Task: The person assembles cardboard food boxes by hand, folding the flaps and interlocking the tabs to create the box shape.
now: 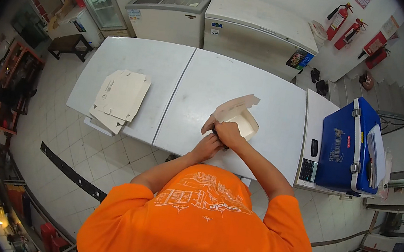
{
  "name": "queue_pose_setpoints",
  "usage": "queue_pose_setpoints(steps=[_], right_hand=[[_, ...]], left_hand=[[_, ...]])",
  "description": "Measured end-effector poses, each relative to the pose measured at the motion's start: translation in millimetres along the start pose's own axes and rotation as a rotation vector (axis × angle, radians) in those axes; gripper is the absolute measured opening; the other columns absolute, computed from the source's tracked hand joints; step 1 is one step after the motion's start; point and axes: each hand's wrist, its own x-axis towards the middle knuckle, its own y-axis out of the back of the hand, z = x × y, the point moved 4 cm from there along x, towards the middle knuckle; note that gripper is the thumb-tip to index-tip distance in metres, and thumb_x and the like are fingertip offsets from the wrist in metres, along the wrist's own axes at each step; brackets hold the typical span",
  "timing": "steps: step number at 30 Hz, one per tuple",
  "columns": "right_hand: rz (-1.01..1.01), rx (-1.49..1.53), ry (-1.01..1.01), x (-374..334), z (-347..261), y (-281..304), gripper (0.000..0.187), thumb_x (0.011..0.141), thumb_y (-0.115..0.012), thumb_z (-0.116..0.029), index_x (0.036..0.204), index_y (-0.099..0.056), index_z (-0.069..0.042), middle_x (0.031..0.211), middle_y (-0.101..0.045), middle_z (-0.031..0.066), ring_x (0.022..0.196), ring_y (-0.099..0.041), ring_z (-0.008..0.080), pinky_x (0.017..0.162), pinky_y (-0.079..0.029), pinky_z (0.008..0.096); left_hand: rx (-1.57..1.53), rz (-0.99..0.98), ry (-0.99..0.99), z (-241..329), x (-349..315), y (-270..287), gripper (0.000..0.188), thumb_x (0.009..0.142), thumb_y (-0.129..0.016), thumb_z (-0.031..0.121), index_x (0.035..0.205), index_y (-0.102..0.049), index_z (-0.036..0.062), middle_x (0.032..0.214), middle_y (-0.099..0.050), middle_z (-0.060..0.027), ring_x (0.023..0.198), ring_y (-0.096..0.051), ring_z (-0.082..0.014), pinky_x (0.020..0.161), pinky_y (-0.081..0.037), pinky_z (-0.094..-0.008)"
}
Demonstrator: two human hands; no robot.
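Note:
A small cardboard box [247, 124] with a pale inside stands part-folded near the front edge of the white table [265, 98]. Its lid is raised and leans toward the far left. My right hand [229, 133] grips the box at its near left corner, fingers curled over the wall. Just below it, my left hand [205, 149] is closed on the same corner from outside. Both sets of fingertips are partly hidden where they meet the cardboard. Farther left on the table lies a stack of flat, unfolded box blanks [122, 94].
At the right, a blue cooler box [341, 147] with papers on it stands on a side table, beside a calculator [308, 170] and a black handheld object [314, 148]. Chest freezers [258, 28] line the far side. Fire extinguishers [338, 22] hang on the wall.

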Motion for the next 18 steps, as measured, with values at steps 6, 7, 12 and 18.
queue_pose_setpoints(steps=[6, 7, 12, 18], right_hand=[[0.058, 0.065, -0.082, 1.0, 2.3, -10.2, 0.021, 0.095, -0.053, -0.024, 0.100, -0.064, -0.006, 0.075, -0.071, 0.0145, 0.066, -0.070, 0.0316, 0.055, -0.054, 0.0445], [0.064, 0.069, -0.079, 0.2, 0.6, -7.8, 0.018, 0.091, -0.055, -0.018, 0.098, -0.065, -0.004, 0.076, -0.071, 0.0153, 0.067, -0.071, 0.0316, 0.055, -0.054, 0.0432], [0.089, 0.073, -0.067, 0.1, -1.8, -6.6, 0.015, 0.087, -0.057, -0.012, 0.094, -0.065, -0.004, 0.077, -0.071, 0.0161, 0.069, -0.072, 0.0318, 0.056, -0.056, 0.0412], [0.097, 0.143, -0.126, -1.8, 1.1, -6.9, 0.013, 0.087, -0.058, -0.015, 0.093, -0.066, -0.006, 0.077, -0.071, 0.0134, 0.069, -0.071, 0.0306, 0.057, -0.055, 0.0429]], left_hand=[[-0.080, -0.008, 0.078, -6.9, -6.1, -6.5, 0.016, 0.085, -0.070, 0.010, 0.101, -0.068, 0.0084, 0.107, -0.061, -0.0099, 0.100, -0.053, -0.0339, 0.086, -0.046, -0.0432], [-0.070, -0.016, 0.052, -8.1, -7.5, -6.4, 0.018, 0.084, -0.070, 0.009, 0.101, -0.066, 0.0064, 0.107, -0.060, -0.0105, 0.101, -0.053, -0.0340, 0.087, -0.046, -0.0431], [-0.080, -0.033, 0.031, -1.0, -2.3, -2.6, 0.021, 0.083, -0.071, 0.010, 0.103, -0.065, 0.0070, 0.107, -0.058, -0.0104, 0.101, -0.052, -0.0344, 0.088, -0.046, -0.0434], [0.015, -0.055, -0.014, 2.8, -1.0, -5.7, 0.017, 0.085, -0.070, 0.012, 0.102, -0.068, 0.0108, 0.112, -0.060, -0.0080, 0.101, -0.050, -0.0352, 0.086, -0.045, -0.0433]])
